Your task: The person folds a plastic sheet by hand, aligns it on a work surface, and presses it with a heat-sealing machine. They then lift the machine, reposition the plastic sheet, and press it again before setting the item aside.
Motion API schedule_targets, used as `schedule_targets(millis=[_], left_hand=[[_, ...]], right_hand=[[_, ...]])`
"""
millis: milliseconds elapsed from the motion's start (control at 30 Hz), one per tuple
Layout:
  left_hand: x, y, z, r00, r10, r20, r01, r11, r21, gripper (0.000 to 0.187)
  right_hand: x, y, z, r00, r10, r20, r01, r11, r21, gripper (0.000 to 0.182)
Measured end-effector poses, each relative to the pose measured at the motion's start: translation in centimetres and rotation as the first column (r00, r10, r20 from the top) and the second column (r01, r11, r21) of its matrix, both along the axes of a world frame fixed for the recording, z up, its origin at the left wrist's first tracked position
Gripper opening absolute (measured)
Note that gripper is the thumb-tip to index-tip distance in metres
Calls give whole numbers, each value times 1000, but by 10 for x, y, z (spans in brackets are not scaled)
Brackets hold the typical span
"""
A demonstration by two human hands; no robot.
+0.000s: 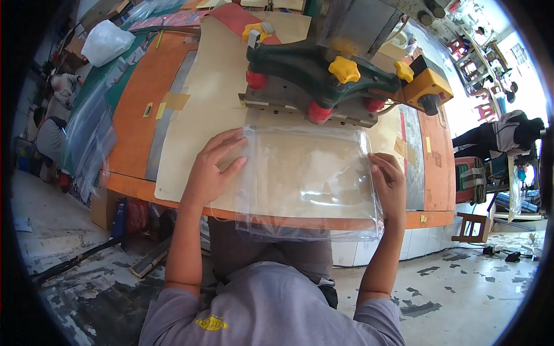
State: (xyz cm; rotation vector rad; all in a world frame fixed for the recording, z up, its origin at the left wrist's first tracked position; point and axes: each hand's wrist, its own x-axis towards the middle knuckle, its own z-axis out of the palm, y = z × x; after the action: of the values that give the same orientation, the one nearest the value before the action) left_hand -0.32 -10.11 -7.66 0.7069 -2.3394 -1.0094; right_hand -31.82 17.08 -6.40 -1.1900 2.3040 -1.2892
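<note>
A clear plastic pouch (306,173) lies flat on the cream sheet (184,144) at the table's front, its lower end hanging past the orange edge. At its left side rests my left hand (218,167), fingers apart, the fingertips touching the plastic. My right hand (388,179) is at the pouch's right edge, thumb and forefinger pinched together on it. Just beyond the pouch's far edge stands a dark green machine head (300,72) with yellow knobs and red feet, above a metal bar (306,109).
An orange control box (428,89) juts out at the machine's right. Plastic sheets (89,130) and a white bag (108,43) lie at the left. Several people are in the background on both sides. A wooden stool (470,228) stands on the floor at right.
</note>
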Motion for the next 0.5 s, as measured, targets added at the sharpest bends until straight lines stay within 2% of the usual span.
schedule_targets(millis=[167, 267, 367, 467, 500], left_hand=[[3, -2, 0, 999, -36, 21, 37, 998, -46, 47], [0, -1, 23, 987, -32, 156, 45, 996, -80, 51], [-10, -16, 29, 962, -52, 269, 129, 952, -277, 54], [-27, -37, 16, 954, -188, 235, 260, 907, -331, 56], [-30, -41, 13, 952, -184, 243, 268, 887, -376, 56]], right_hand=[[-8, 3, -6, 999, 46, 10, -46, 999, 3, 33], [-17, -5, 3, 996, 87, 22, -88, 994, 70, 38], [-38, -17, 5, 987, 161, 14, -162, 978, 129, 41], [-46, -39, 9, 979, 203, -31, -195, 967, 166, 37], [-46, -44, 9, 980, 195, -44, -184, 965, 189, 36]])
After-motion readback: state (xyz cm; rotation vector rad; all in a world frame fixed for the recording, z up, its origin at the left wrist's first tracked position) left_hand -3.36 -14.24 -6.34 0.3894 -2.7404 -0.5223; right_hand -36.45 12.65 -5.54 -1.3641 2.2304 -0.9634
